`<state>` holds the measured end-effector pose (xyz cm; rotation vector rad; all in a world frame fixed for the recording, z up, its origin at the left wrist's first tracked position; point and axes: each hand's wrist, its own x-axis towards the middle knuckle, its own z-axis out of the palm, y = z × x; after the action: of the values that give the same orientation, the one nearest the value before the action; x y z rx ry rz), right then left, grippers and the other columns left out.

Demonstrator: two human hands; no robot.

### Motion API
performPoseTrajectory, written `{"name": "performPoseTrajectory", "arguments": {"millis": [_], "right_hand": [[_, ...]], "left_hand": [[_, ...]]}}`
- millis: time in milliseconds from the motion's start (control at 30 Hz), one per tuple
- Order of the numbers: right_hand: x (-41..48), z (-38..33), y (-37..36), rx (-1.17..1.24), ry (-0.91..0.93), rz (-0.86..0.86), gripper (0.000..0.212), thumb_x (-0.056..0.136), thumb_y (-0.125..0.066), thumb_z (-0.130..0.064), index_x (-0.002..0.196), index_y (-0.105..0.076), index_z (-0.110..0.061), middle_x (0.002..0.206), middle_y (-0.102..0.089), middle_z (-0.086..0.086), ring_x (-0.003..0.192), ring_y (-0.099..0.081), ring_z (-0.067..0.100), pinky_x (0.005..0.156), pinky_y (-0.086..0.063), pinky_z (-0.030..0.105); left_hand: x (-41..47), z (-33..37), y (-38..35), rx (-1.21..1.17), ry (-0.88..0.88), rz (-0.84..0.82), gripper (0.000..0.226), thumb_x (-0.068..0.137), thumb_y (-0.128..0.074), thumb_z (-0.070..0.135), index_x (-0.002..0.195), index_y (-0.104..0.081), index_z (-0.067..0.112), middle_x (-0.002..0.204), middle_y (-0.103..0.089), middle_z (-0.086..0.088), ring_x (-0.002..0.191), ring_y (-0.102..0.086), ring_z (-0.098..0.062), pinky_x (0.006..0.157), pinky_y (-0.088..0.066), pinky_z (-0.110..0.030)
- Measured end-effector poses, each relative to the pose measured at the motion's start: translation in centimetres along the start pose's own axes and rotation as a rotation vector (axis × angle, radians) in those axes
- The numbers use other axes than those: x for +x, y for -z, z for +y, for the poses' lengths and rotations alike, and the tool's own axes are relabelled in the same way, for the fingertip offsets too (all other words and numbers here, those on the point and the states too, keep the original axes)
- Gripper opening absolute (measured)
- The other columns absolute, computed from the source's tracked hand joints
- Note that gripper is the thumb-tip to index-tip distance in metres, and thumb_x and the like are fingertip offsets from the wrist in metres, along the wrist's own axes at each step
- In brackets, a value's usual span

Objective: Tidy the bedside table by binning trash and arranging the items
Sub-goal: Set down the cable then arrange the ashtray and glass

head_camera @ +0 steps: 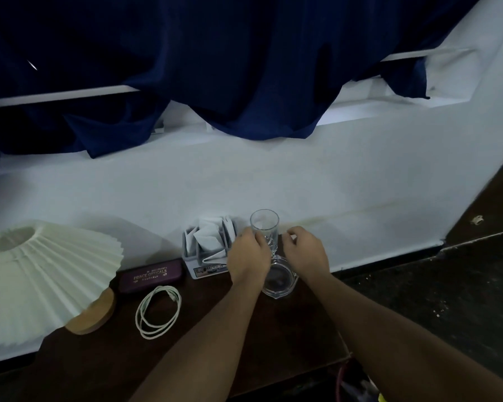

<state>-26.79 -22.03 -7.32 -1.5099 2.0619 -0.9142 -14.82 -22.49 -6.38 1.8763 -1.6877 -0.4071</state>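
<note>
A dark blue curtain (215, 68) was draped high above the fingers, over a white wall (273, 181). Well left of the fingers, a pleated cream lamp (41, 274) was stood on the dark bedside table (114, 358). Nearer, left of the fingers, a purple glasses case (150, 275) and a coiled white cable (158, 312) were laid. A grey organiser (206, 250) holding white papers was set just beside the left hand (249, 258). Between both hands, a clear tall glass (264, 230) was held upright, the left fingers curled against it; whether the right hand (304, 252) gripped it could not be told. Below the fingers, a clear glass dish (279, 281) was seen.
</note>
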Motion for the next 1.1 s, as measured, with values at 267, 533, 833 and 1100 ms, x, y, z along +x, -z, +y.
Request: {"name": "performPoseTrajectory", "arguments": {"millis": [267,533,833,1100], "right_hand": [[2.9,-2.0,-1.6,0.096,-0.037,0.022,0.043,0.104,-0.036,-0.041,0.099,-0.067,-0.012,0.090,-0.068,0.007,0.087,-0.062,0.027,0.073,-0.047,0.035],[4.6,-1.8,-3.6,0.027,-0.028,-0.007,0.042,0.104,-0.032,-0.034,0.083,-0.060,-0.012,0.092,-0.069,0.017,0.091,-0.062,0.035,0.074,-0.042,0.034],[4.2,-2.9,-1.6,-0.054,0.034,0.040,0.037,0.102,-0.036,-0.023,0.080,-0.059,-0.005,0.079,-0.062,0.015,0.083,-0.061,0.036,0.069,-0.037,0.031],[1.5,-4.8,1.8,-0.090,0.065,0.079,0.040,0.102,-0.037,-0.023,0.084,-0.064,-0.001,0.088,-0.068,0.023,0.083,-0.060,0.037,0.071,-0.040,0.034]], "left_hand": [[3.6,0.3,-0.7,-0.050,0.184,-0.176,0.043,0.106,-0.025,0.037,0.121,-0.057,0.013,0.120,-0.066,-0.013,0.113,-0.060,-0.034,0.087,-0.042,-0.040],[4.4,-0.1,-1.9,-0.197,0.214,-0.190,0.045,0.107,-0.024,0.034,0.118,-0.062,0.012,0.123,-0.065,-0.014,0.115,-0.058,-0.033,0.082,-0.036,-0.036],[3.7,1.3,0.3,-0.113,0.132,-0.127,0.045,0.106,-0.028,0.029,0.113,-0.066,0.006,0.116,-0.070,-0.016,0.109,-0.062,-0.035,0.089,-0.046,-0.038],[1.2,3.1,3.6,-0.088,0.056,-0.083,0.047,0.105,-0.027,0.029,0.108,-0.068,0.005,0.112,-0.070,-0.014,0.107,-0.063,-0.034,0.083,-0.044,-0.036]]}}
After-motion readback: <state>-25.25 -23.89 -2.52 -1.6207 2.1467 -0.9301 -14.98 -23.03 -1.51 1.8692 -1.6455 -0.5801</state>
